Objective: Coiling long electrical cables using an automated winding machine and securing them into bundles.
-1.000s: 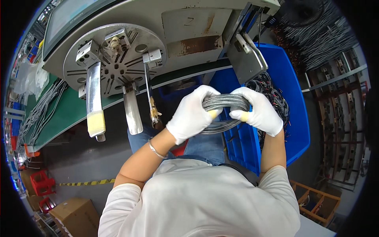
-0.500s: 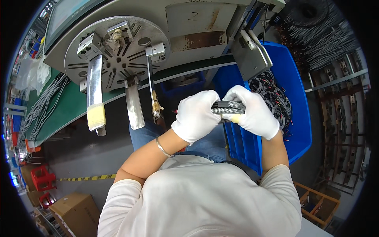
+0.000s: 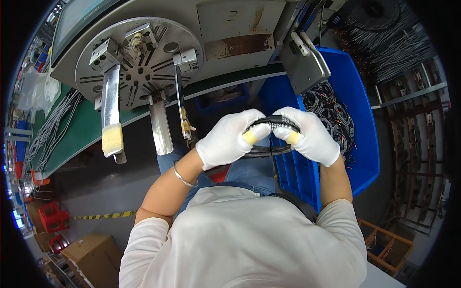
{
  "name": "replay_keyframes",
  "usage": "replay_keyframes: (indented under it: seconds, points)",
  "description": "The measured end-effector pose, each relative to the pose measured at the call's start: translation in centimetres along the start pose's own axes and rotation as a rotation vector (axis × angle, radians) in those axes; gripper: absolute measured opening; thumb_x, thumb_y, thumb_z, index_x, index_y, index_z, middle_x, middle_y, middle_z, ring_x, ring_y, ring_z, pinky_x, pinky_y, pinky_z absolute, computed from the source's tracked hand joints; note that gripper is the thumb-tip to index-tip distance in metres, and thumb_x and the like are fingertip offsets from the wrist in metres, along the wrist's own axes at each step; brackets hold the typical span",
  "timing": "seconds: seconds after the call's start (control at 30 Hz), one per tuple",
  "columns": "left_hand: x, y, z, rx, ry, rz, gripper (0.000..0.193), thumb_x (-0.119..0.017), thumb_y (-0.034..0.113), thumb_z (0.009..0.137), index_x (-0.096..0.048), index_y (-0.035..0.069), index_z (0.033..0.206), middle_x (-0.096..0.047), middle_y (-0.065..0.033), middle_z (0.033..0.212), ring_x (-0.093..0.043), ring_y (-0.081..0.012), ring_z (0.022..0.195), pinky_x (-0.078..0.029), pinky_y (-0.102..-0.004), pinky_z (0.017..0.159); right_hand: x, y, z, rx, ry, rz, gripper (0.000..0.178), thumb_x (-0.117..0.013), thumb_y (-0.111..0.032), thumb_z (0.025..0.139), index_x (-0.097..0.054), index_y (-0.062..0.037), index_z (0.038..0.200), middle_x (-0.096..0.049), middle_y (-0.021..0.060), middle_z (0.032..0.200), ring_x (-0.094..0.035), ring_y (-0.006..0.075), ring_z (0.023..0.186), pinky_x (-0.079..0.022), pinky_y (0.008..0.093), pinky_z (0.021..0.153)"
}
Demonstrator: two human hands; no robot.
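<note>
A coil of dark grey braided cable (image 3: 264, 151) hangs between my two hands in front of my lap. My left hand (image 3: 232, 137), in a white glove with yellow tape round the thumb, is closed on the coil's left side. On its right side my right hand (image 3: 312, 135), gloved and taped the same way, grips it too. A black band (image 3: 275, 119) wraps the top of the coil between the hands. Part of the loop is hidden behind my fingers. Lower down, the near side of the coil shows below the thumbs.
Ahead left is a machine with a round slotted metal disc (image 3: 149, 72) and several protruding metal blades, one (image 3: 112, 139) wrapped in yellow tape. A blue bin (image 3: 362, 120) of coiled cables stands at right, under a metal plate (image 3: 300, 67). Loose grey cables lie on the green table (image 3: 72, 129).
Both hands have turned the coil so its loop opens toward me and the yellow-taped thumbs show. My left hand has shifted slightly left.
</note>
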State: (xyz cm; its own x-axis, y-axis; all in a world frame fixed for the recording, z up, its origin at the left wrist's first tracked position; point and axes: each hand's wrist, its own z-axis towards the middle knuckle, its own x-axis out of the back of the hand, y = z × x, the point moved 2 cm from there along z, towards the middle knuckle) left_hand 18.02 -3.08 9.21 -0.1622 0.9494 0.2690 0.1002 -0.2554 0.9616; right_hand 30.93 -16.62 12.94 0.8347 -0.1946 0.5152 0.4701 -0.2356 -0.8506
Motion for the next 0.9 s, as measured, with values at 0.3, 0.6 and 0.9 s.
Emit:
replay_keyframes:
  seconds: [0.3,0.6,0.9]
  points:
    - [-1.1,0.0,-0.3,-0.131,0.344,-0.229,0.022,-0.058,0.016,0.091,-0.056,-0.001,0.106,-0.063,-0.0046,0.087,-0.060,-0.0126,0.078,-0.050,-0.0277,0.074,-0.8,-0.4,0.0,0.172,0.195,0.078,0.033,-0.069,-0.021,0.085,-0.061,-0.0016,0.112,-0.068,0.0086,0.096,-0.065,0.0160,0.089,-0.051,0.0273,0.079]
    - [0.6,1.1,0.2,-0.003,0.132,-0.088,0.016,-0.058,0.008,0.089,-0.054,-0.001,0.103,-0.061,-0.0082,0.100,-0.059,-0.0150,0.092,-0.047,-0.0287,0.086,-0.4,-0.7,-0.3,0.092,0.215,-0.028,0.036,-0.076,-0.016,0.078,-0.063,-0.0004,0.108,-0.067,0.0082,0.095,-0.064,0.0144,0.086,-0.050,0.0259,0.078]
    - [-0.9,1.9,-0.2,-0.311,0.478,0.010,0.023,-0.067,0.008,0.083,-0.055,-0.002,0.100,-0.064,-0.0080,0.096,-0.061,-0.0157,0.087,-0.048,-0.0286,0.080,-0.2,-0.8,-0.2,0.109,0.276,0.139,0.032,-0.076,-0.015,0.077,-0.064,-0.0004,0.102,-0.066,0.0053,0.090,-0.063,0.0114,0.083,-0.050,0.0242,0.077]
